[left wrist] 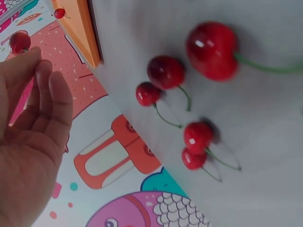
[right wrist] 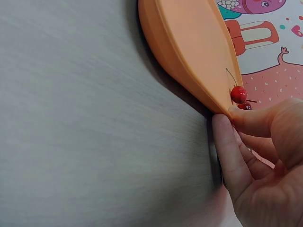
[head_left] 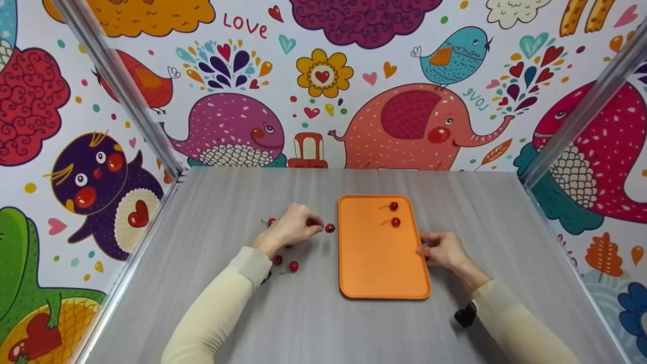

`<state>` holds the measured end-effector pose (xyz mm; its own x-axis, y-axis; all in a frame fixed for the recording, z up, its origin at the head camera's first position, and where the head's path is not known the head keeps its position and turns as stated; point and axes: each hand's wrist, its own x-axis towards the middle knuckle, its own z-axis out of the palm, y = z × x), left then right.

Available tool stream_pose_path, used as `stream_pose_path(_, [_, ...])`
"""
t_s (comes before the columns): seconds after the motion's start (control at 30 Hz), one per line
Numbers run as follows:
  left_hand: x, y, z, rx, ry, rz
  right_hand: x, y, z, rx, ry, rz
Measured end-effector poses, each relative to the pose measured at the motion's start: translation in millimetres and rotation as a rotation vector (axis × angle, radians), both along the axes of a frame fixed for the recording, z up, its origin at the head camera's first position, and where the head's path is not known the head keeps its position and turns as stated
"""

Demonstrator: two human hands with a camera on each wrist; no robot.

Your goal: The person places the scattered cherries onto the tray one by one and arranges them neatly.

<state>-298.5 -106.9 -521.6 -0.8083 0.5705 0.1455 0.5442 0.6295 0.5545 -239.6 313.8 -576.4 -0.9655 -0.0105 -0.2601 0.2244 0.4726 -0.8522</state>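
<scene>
My left hand (head_left: 295,225) pinches a red cherry (head_left: 329,228) between thumb and fingertips, just left of the orange tray (head_left: 381,263). In the left wrist view that cherry (left wrist: 20,42) shows at the fingertips, its stem mostly hidden by them. On the tray's far right part lie two cherries with stems, one (head_left: 394,206) behind the other (head_left: 396,222). My right hand (head_left: 445,249) grips the tray's right rim, thumb on top and fingers at the side, as the right wrist view shows. Several loose cherries (left wrist: 213,50) lie on the table around and under my left forearm.
The grey table (head_left: 303,323) meets a wall (head_left: 313,30) printed with cartoon animals at its back. Metal posts (head_left: 121,91) rise at the far corners. A dark wrist strap piece (head_left: 466,314) hangs below my right sleeve.
</scene>
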Motion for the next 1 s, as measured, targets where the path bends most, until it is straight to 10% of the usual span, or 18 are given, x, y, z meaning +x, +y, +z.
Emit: stream_pose_path(1.0, [-15.3, 92.2, -24.0, -0.015, -0.05, 0.067, -1.8, 2, 0.2, 0.042, -0.026, 0.016])
